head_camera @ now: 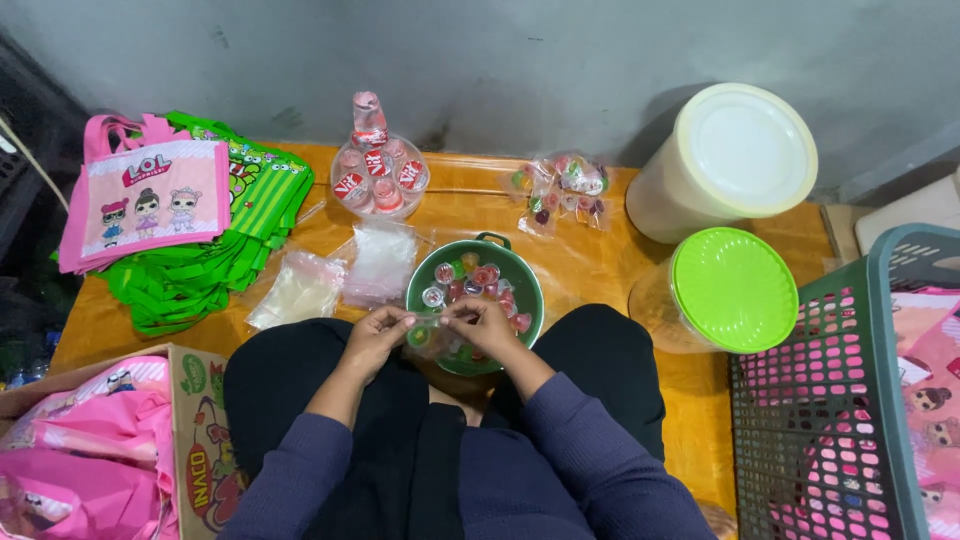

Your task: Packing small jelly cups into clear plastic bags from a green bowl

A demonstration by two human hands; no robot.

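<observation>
Head view: left hand (375,335) and right hand (480,322) meet, pinching a clear bag (432,340) over the green bowl (523,285) of jellies (470,278); filled bags (560,185) lie near the mat's far edge, many jellies left.

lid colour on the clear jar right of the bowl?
Bright green lid on the clear jar, beside the green bowl; head view shows it plainly.

hands: 2, left hand (375,338), right hand (484,325)
green bowl (520,285): 1, under the grip
lidded tubs: 2, white-lid tub (735,160), green-lid tub (728,290)
baskets: 1, green basket (815,420)
pink bag (145,200) on stack: 1
</observation>
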